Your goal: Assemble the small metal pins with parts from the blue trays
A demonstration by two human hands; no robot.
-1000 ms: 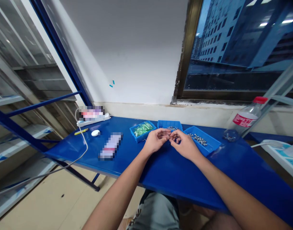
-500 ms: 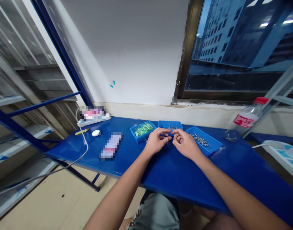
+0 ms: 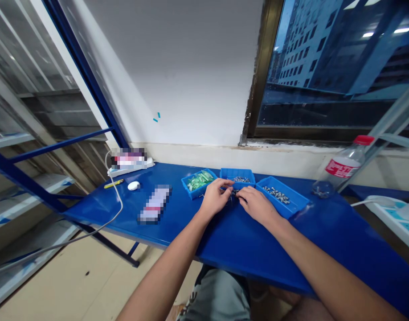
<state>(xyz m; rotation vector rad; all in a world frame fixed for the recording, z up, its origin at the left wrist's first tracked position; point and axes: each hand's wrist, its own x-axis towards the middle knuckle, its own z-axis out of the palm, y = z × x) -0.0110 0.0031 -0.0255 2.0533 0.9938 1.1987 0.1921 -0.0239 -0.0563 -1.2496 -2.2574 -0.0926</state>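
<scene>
Over the blue table, my left hand [image 3: 215, 196] is closed, with thumb and fingertips brought together. Close to its right, my right hand [image 3: 256, 203] is curled, fingertips pointing down and inward. Small dark and silvery pieces [image 3: 232, 194] show between the two sets of fingertips, too small to name. Behind the hands stands a blue tray [image 3: 236, 172] of thin metal pieces [image 3: 242, 179]. On the left is a blue tray [image 3: 192, 195] of green, shiny pieces [image 3: 200, 180]; on the right, a blue tray [image 3: 296, 206] holds short metal parts [image 3: 277, 195].
A clear bottle with a red cap [image 3: 345, 167] stands at the back right. Left on the table lie a blurred-out flat object [image 3: 156, 204], a white oval item [image 3: 134, 186] and a yellow tool [image 3: 113, 183]. A pale cable [image 3: 119, 196] hangs over the left edge.
My right hand has lowered slightly and its fingers now point downward. The left thumb has drawn in toward its fingers. More of the middle tray shows between the hands.
</scene>
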